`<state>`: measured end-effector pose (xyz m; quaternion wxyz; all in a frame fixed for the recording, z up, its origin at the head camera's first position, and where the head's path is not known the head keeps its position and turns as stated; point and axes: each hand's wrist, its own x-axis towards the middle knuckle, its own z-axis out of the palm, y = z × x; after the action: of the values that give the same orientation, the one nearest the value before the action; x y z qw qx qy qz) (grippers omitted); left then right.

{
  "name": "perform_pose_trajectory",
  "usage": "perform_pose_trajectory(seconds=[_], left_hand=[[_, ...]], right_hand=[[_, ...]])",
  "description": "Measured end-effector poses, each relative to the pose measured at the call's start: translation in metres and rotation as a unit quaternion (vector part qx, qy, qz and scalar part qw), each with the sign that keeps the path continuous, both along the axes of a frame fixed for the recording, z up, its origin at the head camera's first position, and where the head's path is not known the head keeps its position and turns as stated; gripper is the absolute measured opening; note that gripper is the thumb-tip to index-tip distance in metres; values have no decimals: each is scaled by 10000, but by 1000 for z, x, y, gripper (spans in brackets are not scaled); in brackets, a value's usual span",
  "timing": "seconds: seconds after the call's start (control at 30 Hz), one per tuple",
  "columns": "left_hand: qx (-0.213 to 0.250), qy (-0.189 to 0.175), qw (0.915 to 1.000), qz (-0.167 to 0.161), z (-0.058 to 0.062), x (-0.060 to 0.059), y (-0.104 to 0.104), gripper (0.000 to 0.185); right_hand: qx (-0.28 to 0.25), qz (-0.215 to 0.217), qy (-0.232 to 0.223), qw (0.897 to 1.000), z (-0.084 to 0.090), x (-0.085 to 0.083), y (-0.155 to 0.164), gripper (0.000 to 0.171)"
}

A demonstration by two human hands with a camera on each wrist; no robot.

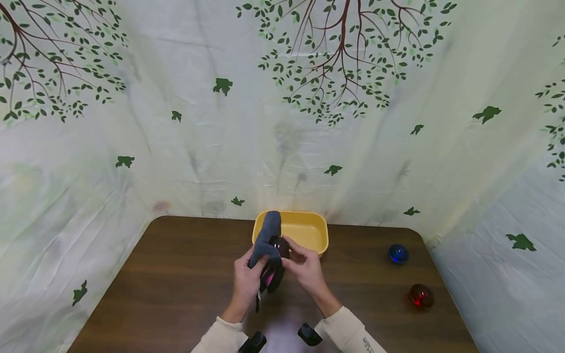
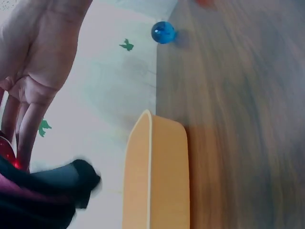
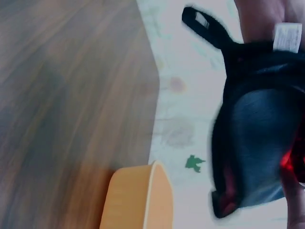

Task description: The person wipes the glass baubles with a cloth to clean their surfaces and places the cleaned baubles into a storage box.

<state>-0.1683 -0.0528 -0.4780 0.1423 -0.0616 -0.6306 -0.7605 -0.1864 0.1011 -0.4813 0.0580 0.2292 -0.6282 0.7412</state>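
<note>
A soft grey cloth pouch (image 1: 267, 240) with a pink lining and dark trim is being held up over the dark wood-grain bench (image 1: 176, 274), just in front of a smooth yellow plastic tub (image 1: 309, 228). The left hand (image 1: 246, 280) is curling its grip around the pouch from below. The right hand (image 1: 305, 267) is pinching a glossy dark red ball (image 1: 280, 245) at the pouch's mouth, so the ball is sitting between both grips. A shiny blue ball (image 1: 398, 253) and a red ball (image 1: 421, 295) are lying well apart to the right.
</note>
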Motion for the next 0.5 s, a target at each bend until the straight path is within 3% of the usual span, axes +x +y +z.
perform_pose_trajectory(seconds=[0.13,0.23,0.37,0.5], left_hand=[[466,-292,9985,58,1,-1,1,18],[507,-337,9981,18,3,0,2,18],[-40,17,10000,4,1,1,2,27],[-858,959,9916,154,7,7,6,43]], right_hand=[[-12,245,769,9967,-3,-4,3,55],[18,246,853,9961,-4,-4,4,54],[133,-71,249,9996,-1,-1,4,49],[306,-321,-597,9972,6,3,4,39]])
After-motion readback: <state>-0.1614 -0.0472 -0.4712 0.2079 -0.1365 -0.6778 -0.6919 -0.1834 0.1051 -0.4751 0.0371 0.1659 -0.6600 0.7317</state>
